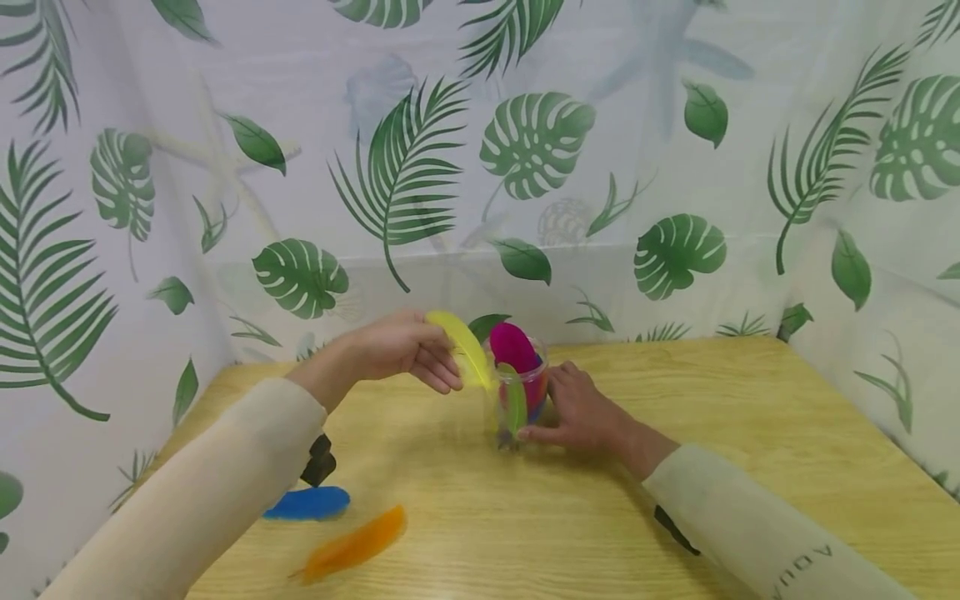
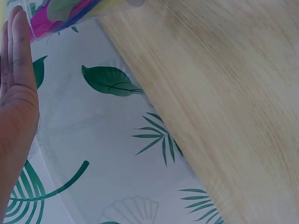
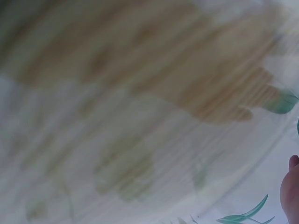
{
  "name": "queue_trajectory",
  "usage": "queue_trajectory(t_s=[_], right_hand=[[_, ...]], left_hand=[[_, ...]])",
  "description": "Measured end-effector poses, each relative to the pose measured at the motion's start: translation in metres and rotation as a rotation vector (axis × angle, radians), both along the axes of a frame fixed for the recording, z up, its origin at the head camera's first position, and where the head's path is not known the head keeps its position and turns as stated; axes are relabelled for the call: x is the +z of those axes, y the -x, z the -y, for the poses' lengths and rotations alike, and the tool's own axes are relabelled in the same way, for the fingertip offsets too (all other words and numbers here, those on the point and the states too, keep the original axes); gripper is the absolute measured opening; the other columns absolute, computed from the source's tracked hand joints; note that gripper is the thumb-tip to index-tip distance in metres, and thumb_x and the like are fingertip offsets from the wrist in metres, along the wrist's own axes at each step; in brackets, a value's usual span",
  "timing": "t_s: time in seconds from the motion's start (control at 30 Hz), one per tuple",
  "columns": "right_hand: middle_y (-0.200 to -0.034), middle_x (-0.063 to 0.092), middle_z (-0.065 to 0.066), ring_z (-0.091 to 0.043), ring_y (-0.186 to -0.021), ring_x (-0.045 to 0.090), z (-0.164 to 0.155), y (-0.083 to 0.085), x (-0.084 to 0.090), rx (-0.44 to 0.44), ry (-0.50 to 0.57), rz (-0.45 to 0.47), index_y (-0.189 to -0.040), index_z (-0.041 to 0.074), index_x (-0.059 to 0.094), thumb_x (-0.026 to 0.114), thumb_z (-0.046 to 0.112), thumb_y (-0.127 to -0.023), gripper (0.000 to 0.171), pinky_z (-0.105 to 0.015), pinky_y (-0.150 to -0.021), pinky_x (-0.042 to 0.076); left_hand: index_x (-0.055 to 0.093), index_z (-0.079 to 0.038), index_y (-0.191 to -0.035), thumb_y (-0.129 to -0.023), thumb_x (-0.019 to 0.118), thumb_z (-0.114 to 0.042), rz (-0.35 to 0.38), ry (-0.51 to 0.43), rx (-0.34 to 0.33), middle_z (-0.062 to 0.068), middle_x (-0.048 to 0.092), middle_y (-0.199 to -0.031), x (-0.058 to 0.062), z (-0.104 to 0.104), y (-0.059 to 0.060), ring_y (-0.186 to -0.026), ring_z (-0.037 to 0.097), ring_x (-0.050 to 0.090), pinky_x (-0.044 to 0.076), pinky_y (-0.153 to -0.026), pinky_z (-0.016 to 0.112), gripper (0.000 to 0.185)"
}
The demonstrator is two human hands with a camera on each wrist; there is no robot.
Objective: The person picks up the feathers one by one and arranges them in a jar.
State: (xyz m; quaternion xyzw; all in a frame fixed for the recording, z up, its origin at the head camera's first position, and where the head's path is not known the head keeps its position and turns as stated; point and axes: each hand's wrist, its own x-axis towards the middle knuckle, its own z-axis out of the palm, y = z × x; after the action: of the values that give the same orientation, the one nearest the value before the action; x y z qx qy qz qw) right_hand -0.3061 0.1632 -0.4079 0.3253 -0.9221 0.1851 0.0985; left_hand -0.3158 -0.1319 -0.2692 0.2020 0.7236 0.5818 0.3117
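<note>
Up beside the cup's left rim, my left hand (image 1: 408, 352) pinches a yellow feather (image 1: 467, 348) by its upper part, its lower end slanting down to the rim. A clear plastic cup (image 1: 507, 442) stands on the table and holds several feathers: a magenta feather (image 1: 513, 348) rising above the rim, a green feather (image 1: 517, 402) at the front and some blue. My right hand (image 1: 583, 408) grips the cup from the right, thumb at the front near its base. The left wrist view catches the left hand (image 2: 19, 60) at its edge, beside the feather-filled cup.
On the wooden table (image 1: 480, 533), a blue feather (image 1: 309, 503) and an orange feather (image 1: 356, 546) lie at the front left, near my left sleeve (image 1: 217, 467). A white leaf-print sheet (image 1: 600, 275) hangs behind the table and along both sides.
</note>
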Motion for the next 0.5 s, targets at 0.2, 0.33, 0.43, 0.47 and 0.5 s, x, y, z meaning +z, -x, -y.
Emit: queue_trajectory(t_s=[0.2, 0.33, 0.43, 0.47, 0.5], right_hand=[[-0.13, 0.06, -0.008, -0.024, -0.112, 0.047, -0.002, -0.001, 0.0, -0.014, 0.008, 0.018, -0.137, 0.006, 0.049, 0.071, 0.062, -0.082, 0.081, -0.049, -0.102, 0.041], [-0.134, 0.058, -0.008, -0.025, -0.115, 0.047, -0.003, -0.002, 0.001, -0.025, 0.008, 0.044, -0.141, 0.008, 0.047, 0.071, 0.063, -0.081, 0.085, -0.049, -0.105, 0.04], [-0.136, 0.058, -0.008, -0.025, -0.116, 0.048, -0.002, -0.002, 0.001, -0.023, 0.006, 0.041, -0.143, 0.008, 0.045, 0.07, 0.064, -0.081, 0.088, -0.049, -0.105, 0.04], [-0.136, 0.058, -0.008, -0.025, -0.116, 0.048, -0.002, -0.002, 0.001, -0.022, 0.005, 0.043, -0.144, 0.008, 0.045, 0.07, 0.064, -0.081, 0.088, -0.049, -0.106, 0.04], [-0.136, 0.058, -0.008, -0.025, -0.116, 0.048, -0.002, -0.002, 0.0, -0.022, 0.001, 0.041, -0.144, 0.008, 0.045, 0.07, 0.065, -0.081, 0.088, -0.049, -0.106, 0.04]], left_hand=[[0.061, 0.008, -0.102, -0.098, 0.049, -0.004, -0.036, -0.027, 0.019, 0.016, 0.073, -0.084, 0.01, -0.013, 0.002, -0.08, 0.028, 0.075, 0.058, -0.083, 0.051, 0.017], [0.059, 0.01, -0.115, -0.099, 0.048, -0.004, -0.041, -0.018, 0.039, 0.017, 0.073, -0.087, 0.015, -0.024, 0.006, -0.081, 0.028, 0.075, 0.059, -0.082, 0.047, 0.024], [0.058, 0.011, -0.118, -0.1, 0.047, -0.005, -0.044, 0.007, 0.068, 0.018, 0.074, -0.089, 0.019, -0.03, 0.01, -0.082, 0.028, 0.075, 0.059, -0.082, 0.045, 0.027], [0.058, 0.012, -0.118, -0.101, 0.047, -0.006, -0.044, 0.018, 0.078, 0.019, 0.074, -0.09, 0.02, -0.031, 0.011, -0.082, 0.028, 0.075, 0.059, -0.082, 0.045, 0.027], [0.058, 0.012, -0.117, -0.101, 0.047, -0.006, -0.043, 0.03, 0.094, 0.02, 0.074, -0.091, 0.021, -0.032, 0.012, -0.083, 0.03, 0.075, 0.059, -0.083, 0.045, 0.026]])
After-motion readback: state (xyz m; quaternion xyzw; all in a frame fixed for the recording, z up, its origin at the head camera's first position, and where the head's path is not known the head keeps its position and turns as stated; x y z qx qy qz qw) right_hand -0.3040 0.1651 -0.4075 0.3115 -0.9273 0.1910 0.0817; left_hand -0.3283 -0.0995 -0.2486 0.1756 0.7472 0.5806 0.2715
